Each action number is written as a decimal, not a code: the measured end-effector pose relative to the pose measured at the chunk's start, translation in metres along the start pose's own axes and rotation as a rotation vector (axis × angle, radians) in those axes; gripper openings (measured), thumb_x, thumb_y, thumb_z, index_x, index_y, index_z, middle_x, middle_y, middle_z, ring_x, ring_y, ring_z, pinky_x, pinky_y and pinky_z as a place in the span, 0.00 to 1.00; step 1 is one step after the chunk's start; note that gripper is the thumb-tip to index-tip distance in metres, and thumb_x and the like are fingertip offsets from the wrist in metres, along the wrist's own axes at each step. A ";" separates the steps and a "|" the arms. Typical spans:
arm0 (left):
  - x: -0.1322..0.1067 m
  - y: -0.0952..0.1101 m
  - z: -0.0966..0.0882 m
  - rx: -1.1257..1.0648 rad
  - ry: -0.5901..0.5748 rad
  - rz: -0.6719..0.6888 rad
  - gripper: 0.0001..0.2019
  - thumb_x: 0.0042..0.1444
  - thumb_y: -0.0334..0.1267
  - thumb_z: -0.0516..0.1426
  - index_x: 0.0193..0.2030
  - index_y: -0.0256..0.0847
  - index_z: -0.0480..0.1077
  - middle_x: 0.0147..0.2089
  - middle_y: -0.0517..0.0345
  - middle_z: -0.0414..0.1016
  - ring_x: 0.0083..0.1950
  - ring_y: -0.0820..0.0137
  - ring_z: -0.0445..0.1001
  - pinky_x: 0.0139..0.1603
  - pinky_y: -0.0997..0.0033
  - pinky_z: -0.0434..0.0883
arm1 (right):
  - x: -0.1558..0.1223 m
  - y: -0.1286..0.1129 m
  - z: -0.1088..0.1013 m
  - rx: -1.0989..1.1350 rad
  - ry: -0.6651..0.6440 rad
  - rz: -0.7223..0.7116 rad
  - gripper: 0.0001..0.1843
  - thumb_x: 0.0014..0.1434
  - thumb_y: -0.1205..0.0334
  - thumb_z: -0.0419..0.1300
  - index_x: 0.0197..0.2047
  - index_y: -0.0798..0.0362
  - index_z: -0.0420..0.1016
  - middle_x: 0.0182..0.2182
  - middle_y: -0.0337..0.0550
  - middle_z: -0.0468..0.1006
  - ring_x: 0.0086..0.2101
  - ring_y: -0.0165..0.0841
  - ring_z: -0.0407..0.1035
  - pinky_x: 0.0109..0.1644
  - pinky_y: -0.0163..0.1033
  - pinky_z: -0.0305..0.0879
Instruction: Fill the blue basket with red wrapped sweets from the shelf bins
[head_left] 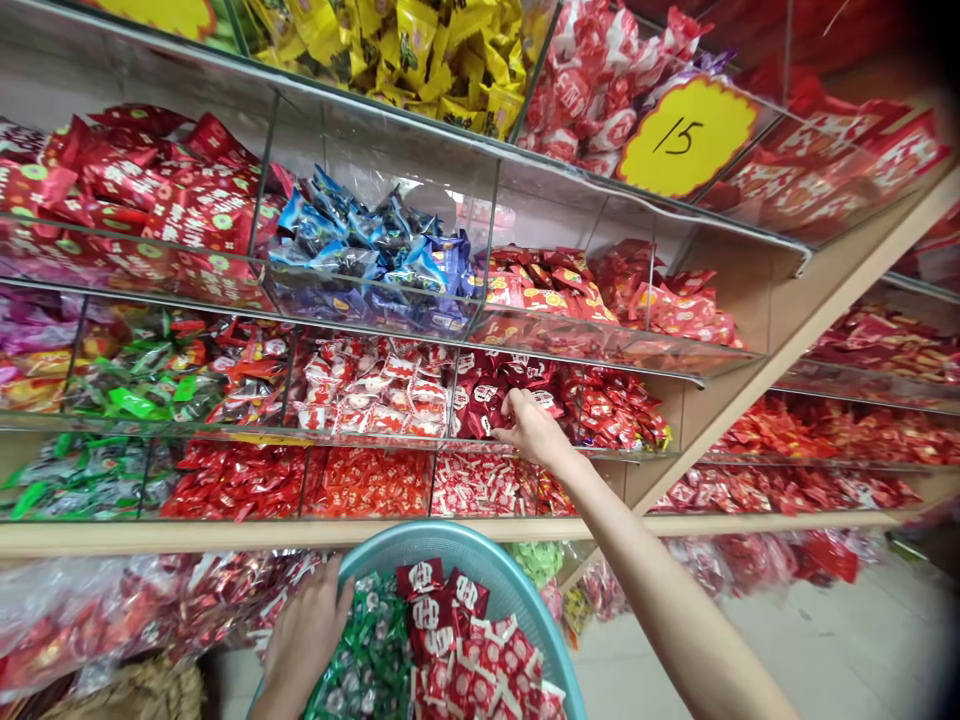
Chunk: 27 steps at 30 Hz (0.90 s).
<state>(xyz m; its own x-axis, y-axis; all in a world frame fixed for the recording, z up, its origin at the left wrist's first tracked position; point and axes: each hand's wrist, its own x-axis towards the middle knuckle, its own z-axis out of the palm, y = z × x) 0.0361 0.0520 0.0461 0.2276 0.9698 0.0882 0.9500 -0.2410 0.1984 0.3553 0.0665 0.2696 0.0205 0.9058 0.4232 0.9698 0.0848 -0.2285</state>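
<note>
My right hand (534, 428) reaches into a shelf compartment of dark red wrapped candies (476, 405). Its thumb and fingers close at the edge of a dark red candy packet, partly hidden by the hand. Low in the view, my left hand (311, 625) grips the left rim of a teal plastic basket (536, 610). Inside the basket, green wrapped candies (364, 640) lie on the left. Several dark red packets (431, 610) sit at the back, and red-and-white candies (487, 670) are heaped at the front right.
Glass-fronted shelves hold yellow candies (420, 50), blue candies (360, 235) and many red ones. A yellow price tag (688, 135) reading 15 hangs at upper right. The wooden shelf edge (187, 537) runs just behind the basket. Bagged candies (82, 610) lie below.
</note>
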 end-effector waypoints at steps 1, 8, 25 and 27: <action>0.000 0.000 0.000 0.000 -0.008 0.003 0.23 0.63 0.40 0.38 0.56 0.32 0.64 0.52 0.42 0.74 0.49 0.60 0.75 0.46 0.63 0.70 | -0.003 -0.003 -0.001 -0.038 0.021 0.005 0.08 0.53 0.66 0.58 0.35 0.51 0.61 0.33 0.38 0.64 0.32 0.31 0.62 0.33 0.34 0.55; 0.000 -0.001 0.001 -0.010 -0.006 -0.003 0.23 0.63 0.41 0.39 0.56 0.32 0.64 0.53 0.42 0.74 0.49 0.59 0.75 0.47 0.62 0.70 | -0.016 -0.002 -0.005 -0.095 0.251 0.085 0.06 0.59 0.65 0.49 0.34 0.52 0.66 0.34 0.44 0.71 0.31 0.34 0.66 0.32 0.36 0.55; -0.002 0.003 -0.005 -0.029 0.002 0.003 0.23 0.62 0.42 0.39 0.56 0.32 0.64 0.52 0.42 0.75 0.48 0.59 0.75 0.44 0.63 0.70 | -0.120 -0.026 0.063 1.001 0.039 0.398 0.20 0.51 0.42 0.60 0.29 0.51 0.67 0.24 0.38 0.69 0.25 0.31 0.65 0.29 0.37 0.68; -0.003 0.003 -0.007 -0.028 -0.005 -0.001 0.22 0.62 0.42 0.40 0.56 0.33 0.64 0.52 0.42 0.74 0.48 0.60 0.75 0.45 0.64 0.70 | -0.136 -0.020 0.097 1.034 -0.055 0.472 0.21 0.48 0.40 0.61 0.28 0.51 0.66 0.22 0.37 0.68 0.24 0.31 0.64 0.27 0.37 0.66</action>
<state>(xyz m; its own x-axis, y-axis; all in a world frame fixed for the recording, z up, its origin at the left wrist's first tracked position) 0.0371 0.0477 0.0535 0.2280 0.9701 0.0829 0.9439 -0.2411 0.2257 0.3096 -0.0180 0.1315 0.2954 0.9528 0.0700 0.2027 0.0091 -0.9792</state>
